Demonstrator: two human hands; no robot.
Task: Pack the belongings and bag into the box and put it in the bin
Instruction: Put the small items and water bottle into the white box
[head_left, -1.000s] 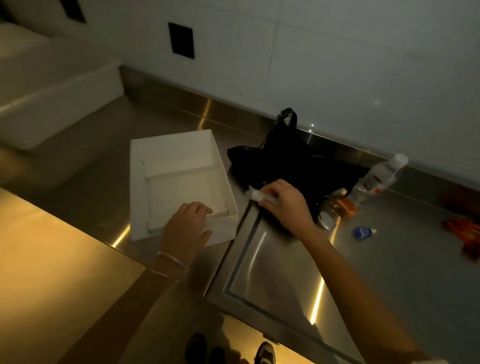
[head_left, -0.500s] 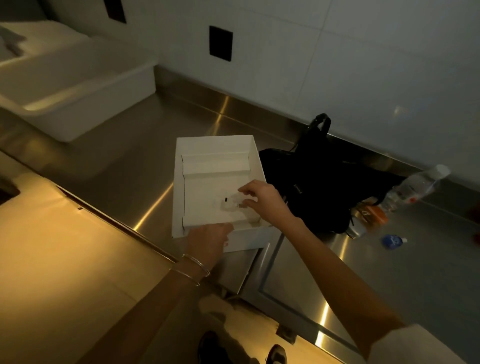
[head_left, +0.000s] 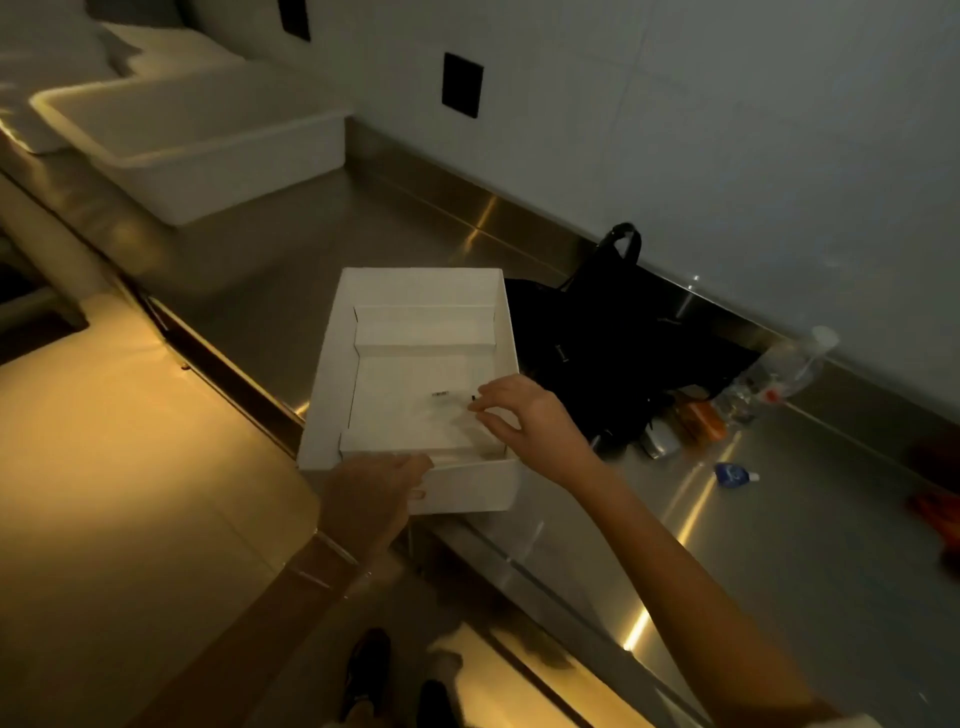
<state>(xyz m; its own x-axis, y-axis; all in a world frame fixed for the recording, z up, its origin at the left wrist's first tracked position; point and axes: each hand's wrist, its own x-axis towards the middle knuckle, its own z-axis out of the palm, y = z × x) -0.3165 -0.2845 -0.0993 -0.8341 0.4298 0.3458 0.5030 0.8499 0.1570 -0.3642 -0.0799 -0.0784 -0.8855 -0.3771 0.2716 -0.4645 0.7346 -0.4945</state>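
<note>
The open white box (head_left: 332, 364) sits on the steel counter at its front edge. My left hand (head_left: 371, 496) grips the box's near wall, fingers over the rim. A small pale, translucent item (head_left: 441, 410) lies on the box floor. My right hand (head_left: 524, 421) hovers over the box's right side, fingers apart, tips just at that item's end. The black bag (head_left: 618, 343) slumps against the box's right wall. Right of the bag lie a clear plastic bottle (head_left: 789, 371), an orange item (head_left: 701, 421), a silvery item (head_left: 660, 441) and a small blue bottle (head_left: 730, 475).
A large white bin (head_left: 208, 156) stands on the counter at the back left, with another white tub (head_left: 47, 67) behind it. The wall runs close behind the bag. Something red-orange (head_left: 935, 514) lies at the far right edge. A yellow-lit surface (head_left: 130, 493) lies below the counter's front edge.
My right hand carried the small pale item from beside the bag into the box and has spread its fingers. My left hand slid from the box's inside to its near wall.
</note>
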